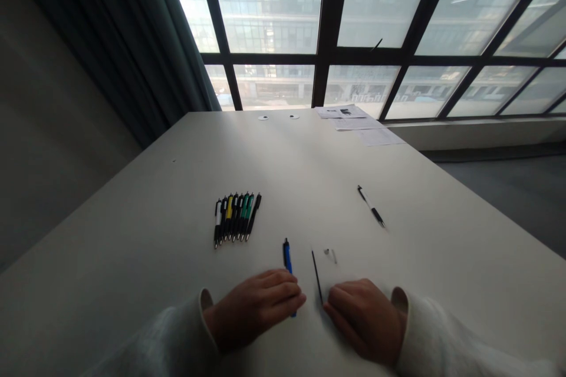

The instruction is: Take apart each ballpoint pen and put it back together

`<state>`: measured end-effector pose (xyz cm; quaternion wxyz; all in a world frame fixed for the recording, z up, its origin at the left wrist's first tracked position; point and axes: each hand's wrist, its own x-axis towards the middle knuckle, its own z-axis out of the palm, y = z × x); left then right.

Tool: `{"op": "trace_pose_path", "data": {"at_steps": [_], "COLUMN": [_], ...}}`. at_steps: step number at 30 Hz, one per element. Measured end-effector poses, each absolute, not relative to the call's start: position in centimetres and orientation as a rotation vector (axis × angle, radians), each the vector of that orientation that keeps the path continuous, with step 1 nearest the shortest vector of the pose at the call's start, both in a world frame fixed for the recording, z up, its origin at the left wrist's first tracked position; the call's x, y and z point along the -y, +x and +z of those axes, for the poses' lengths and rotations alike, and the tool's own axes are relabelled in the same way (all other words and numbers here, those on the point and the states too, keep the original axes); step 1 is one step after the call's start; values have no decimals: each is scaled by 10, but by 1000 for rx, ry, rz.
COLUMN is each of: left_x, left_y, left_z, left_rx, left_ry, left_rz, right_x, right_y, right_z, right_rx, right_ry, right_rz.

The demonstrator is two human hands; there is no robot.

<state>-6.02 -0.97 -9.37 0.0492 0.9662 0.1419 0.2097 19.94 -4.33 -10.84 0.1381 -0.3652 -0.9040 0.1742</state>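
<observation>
My left hand [260, 305] lies closed over a blue pen [288, 258] with a black clip; the upper barrel shows beyond the fingers and a bit of the lower end below them. To its right, my right hand [365, 318] is closed, its fingertips at the near end of a thin dark ink refill [316, 274]. This refill points away from me, roughly alongside the pen. Just beyond the right hand sit a small dark-and-silver piece [326, 251] and a tiny thin part, perhaps a spring [335, 257]. Both are too small to make out fully.
Left of centre, several pens [234, 218] with white, yellow, green and black barrels lie side by side. A white-and-black pen [371, 206] lies alone to the right. Paper sheets [358, 123] rest at the far edge of the white table [145, 218], before the windows.
</observation>
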Motion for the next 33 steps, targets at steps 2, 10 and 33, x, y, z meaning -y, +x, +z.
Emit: {"op": "trace_pose_path", "data": {"at_steps": [2, 10, 33], "left_x": [10, 11, 8], "left_y": [-61, -63, -77], "left_z": [-95, -100, -114], "left_rx": [-446, -431, -989], "left_ry": [2926, 2918, 2667], "left_rz": [665, 727, 704], "right_x": [41, 40, 34], "right_y": [199, 199, 207], "right_z": [-107, -105, -111], "right_rx": [2611, 2609, 2375], "right_ry": [-1054, -1076, -861], "right_rz": [533, 586, 846]}}
